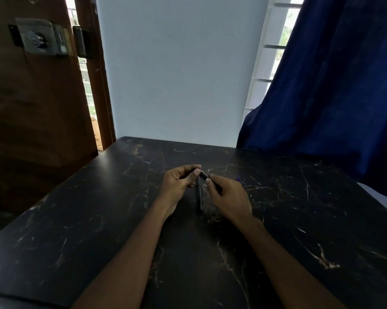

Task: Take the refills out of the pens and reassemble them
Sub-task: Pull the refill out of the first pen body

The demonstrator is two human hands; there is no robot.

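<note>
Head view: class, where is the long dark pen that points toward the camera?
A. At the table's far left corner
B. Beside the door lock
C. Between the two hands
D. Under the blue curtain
C: the long dark pen shows in the gap between the left hand and the right hand, over the dark marbled table, while both hands pinch a shorter dark pen piece just above it.

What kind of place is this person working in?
Probably a room in a home: a dark marble-patterned table against a wall, a wooden door with a lock, and a blue curtain beside a barred window.
</note>
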